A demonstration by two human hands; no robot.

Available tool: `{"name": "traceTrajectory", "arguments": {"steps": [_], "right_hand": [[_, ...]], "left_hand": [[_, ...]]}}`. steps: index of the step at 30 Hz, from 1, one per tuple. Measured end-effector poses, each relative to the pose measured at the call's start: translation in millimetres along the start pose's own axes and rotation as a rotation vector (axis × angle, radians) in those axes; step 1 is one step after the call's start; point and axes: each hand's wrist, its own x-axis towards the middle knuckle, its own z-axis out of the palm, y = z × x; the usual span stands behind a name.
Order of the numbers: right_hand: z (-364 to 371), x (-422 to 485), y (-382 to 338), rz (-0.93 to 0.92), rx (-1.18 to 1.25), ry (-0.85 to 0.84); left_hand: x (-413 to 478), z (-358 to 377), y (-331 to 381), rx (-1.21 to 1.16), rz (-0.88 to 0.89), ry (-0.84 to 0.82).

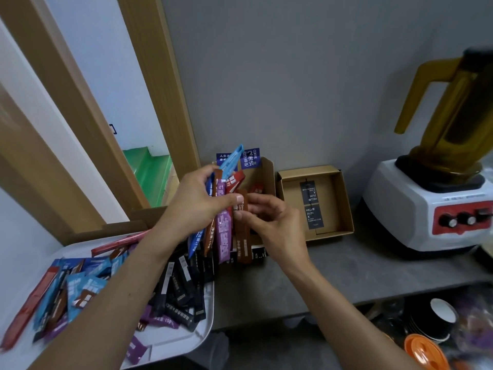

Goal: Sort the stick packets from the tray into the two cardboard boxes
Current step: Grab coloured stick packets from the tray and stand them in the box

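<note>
My left hand grips a fanned bunch of stick packets in purple, blue, red and brown, held upright over the left cardboard box. My right hand pinches a brown packet at the right side of that bunch. The right cardboard box holds two black packets lying flat. The white tray at the lower left is heaped with blue, red, purple and black packets. Much of the left box is hidden behind my hands.
A white blender base with red knobs and an amber jug stands at the right on the grey counter. Below the counter edge lie a black paper cup and an orange lid. A wooden door frame rises at the left.
</note>
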Motion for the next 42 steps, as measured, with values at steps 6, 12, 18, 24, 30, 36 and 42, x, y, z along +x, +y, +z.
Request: {"name": "traceTrajectory", "arguments": {"steps": [6, 12, 18, 24, 30, 36, 42], "right_hand": [[9, -1, 31, 0.011, -0.279, 0.013], [33, 19, 50, -0.056, -0.709, 0.132], [45, 45, 65, 0.094, -0.875, 0.086], [46, 53, 71, 0.126, -0.786, 0.075], [46, 55, 77, 0.103, -0.902, 0.018], [49, 56, 81, 0.055, -1.052, -0.002], [50, 49, 78, 0.033, -1.049, -0.013]], "left_hand": [[9, 6, -4, 0.006, 0.015, 0.149], [8, 4, -11, -0.103, 0.030, 0.288], [-1, -3, -13, -0.090, 0.052, 0.316], [-9, -6, -19, -0.081, 0.034, 0.309], [-11, -2, -18, -0.106, 0.045, 0.317], [-9, -2, -15, -0.130, 0.063, 0.314], [-9, 0, -19, -0.126, 0.049, 0.292]]}}
